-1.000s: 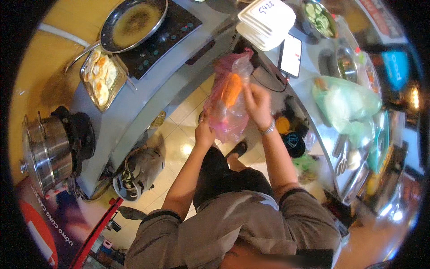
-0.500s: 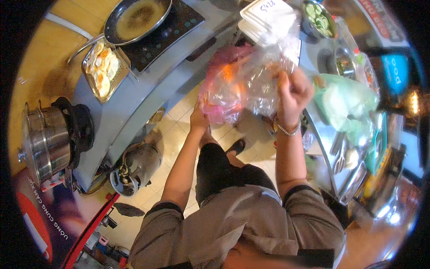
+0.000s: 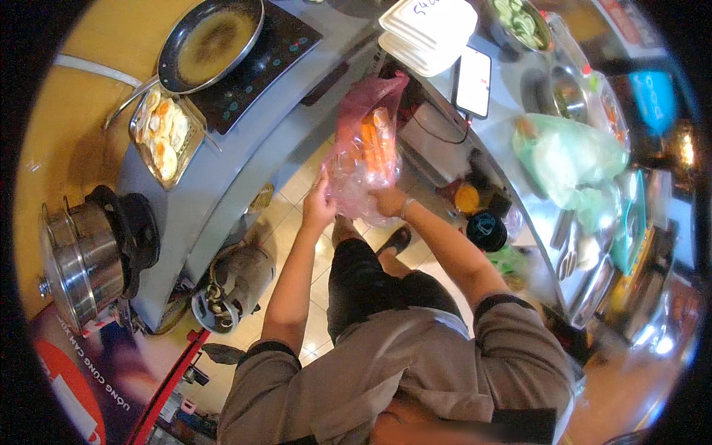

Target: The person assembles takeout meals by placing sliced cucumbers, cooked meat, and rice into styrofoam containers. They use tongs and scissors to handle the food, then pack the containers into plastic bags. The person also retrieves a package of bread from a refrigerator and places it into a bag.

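A pink plastic bag (image 3: 360,107) hangs in front of my body, with long orange sticks (image 3: 378,144) showing inside through clear plastic; their exact kind is hard to tell. My left hand (image 3: 319,205) is closed on the bag's left edge near its lower end. On the right side, my right hand (image 3: 389,201) grips crumpled clear plastic at the same end, its fingertips partly hidden in the folds.
To the left, a frying pan (image 3: 211,44) rests on a black cooktop (image 3: 259,67), beside a tray of fried eggs (image 3: 162,141) and a steel pot (image 3: 85,252). White food boxes (image 3: 430,33), a phone (image 3: 472,81) and a green plastic bag (image 3: 567,159) lie along the right counter.
My right hand has come down and left, from holding the clear plastic up at the right to the pink bag's lower end. The orange sticks show more plainly now.
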`<state>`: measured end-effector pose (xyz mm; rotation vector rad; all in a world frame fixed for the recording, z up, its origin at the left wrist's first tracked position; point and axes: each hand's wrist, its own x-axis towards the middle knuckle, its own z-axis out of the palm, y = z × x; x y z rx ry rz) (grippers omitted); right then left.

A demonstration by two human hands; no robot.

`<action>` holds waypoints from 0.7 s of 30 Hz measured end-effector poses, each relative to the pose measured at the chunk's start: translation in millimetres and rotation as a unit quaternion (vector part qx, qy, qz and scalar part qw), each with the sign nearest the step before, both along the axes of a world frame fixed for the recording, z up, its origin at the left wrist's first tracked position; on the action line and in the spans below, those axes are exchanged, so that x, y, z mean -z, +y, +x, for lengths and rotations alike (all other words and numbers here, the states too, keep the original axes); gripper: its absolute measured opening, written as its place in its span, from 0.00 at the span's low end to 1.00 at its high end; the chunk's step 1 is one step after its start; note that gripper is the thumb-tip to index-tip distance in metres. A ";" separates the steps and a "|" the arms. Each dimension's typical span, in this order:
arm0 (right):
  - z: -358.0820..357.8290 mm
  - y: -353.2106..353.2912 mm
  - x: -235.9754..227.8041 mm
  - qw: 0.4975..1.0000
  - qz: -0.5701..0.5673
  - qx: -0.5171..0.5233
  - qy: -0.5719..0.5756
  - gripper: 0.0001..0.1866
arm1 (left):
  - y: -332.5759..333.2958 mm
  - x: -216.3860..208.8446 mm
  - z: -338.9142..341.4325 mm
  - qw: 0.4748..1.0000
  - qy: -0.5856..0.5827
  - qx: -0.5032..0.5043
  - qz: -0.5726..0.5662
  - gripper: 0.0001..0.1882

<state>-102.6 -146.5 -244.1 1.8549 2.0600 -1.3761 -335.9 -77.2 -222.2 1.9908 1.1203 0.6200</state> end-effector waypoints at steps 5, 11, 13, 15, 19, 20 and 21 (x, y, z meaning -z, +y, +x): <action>3.4 13.1 -130.8 0.930 0.227 0.272 0.094 0.17 | 27.8 -27.5 -2.4 0.997 0.069 -0.035 -0.022 0.44; 66.4 -43.3 -219.7 0.718 0.364 0.542 0.241 0.07 | 77.1 -26.3 7.7 0.826 0.158 -0.090 -0.533 0.40; 82.2 -66.7 -235.2 0.580 0.412 0.587 0.386 0.08 | 73.0 26.6 -19.2 0.921 0.178 -0.004 -0.348 0.38; 111.9 -106.5 -241.5 0.533 0.410 0.606 0.425 0.12 | 56.6 23.0 -3.6 0.972 0.220 0.032 -0.076 0.34; 115.2 -153.2 -257.8 0.554 0.356 0.599 0.456 0.11 | 44.8 59.5 24.7 0.962 0.269 -0.001 0.043 0.32; 120.4 -166.0 -257.6 0.590 0.331 0.585 0.448 0.12 | 39.8 49.3 42.4 0.969 0.245 0.010 0.028 0.32; 120.0 -178.2 -255.9 0.628 0.319 0.592 0.392 0.13 | 24.5 39.3 58.2 0.983 0.177 0.046 -0.022 0.32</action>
